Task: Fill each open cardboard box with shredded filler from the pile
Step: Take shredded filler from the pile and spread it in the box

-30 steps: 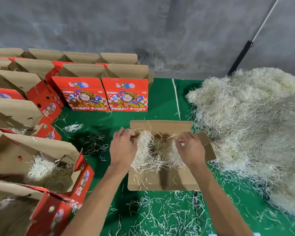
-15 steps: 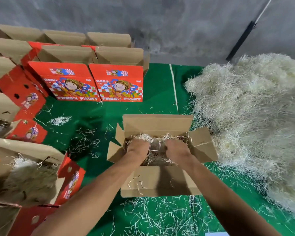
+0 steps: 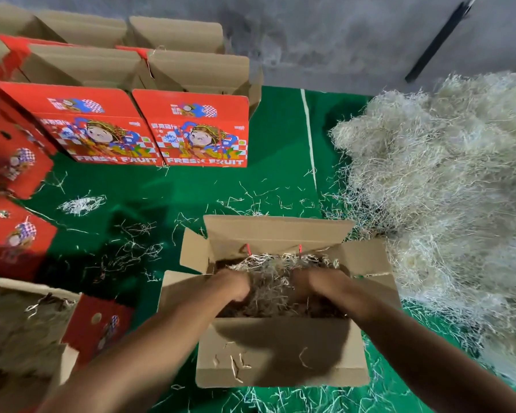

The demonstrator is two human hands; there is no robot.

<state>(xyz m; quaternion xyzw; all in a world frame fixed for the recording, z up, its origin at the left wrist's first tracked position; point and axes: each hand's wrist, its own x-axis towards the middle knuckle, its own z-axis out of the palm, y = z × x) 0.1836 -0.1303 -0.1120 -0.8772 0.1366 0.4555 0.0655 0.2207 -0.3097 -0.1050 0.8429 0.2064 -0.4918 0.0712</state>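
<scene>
Head view looked down on an open cardboard box (image 3: 280,353) standing on a green floor covering (image 3: 167,198), its four plain brown flaps spread outward. Both hands were sunk into the shredded filler (image 3: 268,275) inside it. The left hand (image 3: 231,286) sat at the left side of the opening and the right hand (image 3: 319,286) at the right side, each with knuckles up and fingers curled down into the pale strands; whether they gripped the filler or only pressed it could not be told, since the fingertips were buried. A few strands clung to the near flap.

To the right of the box, just beside its right flap, lay the large pile of filler (image 3: 447,180), pale straw-coloured and spreading toward the grey wall (image 3: 325,34). Loose strands were scattered across the green covering around the box.

Behind and to the left stood rows of red printed boxes (image 3: 197,129) with their brown lids raised. The two nearest faces each showed a cartoon figure in a headdress over a blue-and-white check pattern, with "FRESH FRUIT" in white capitals along the bottom edge; smaller characters above the figures were too small to read. At lower left another open box (image 3: 18,329) already held filler. A thin white line (image 3: 309,135) ran across the green covering.
</scene>
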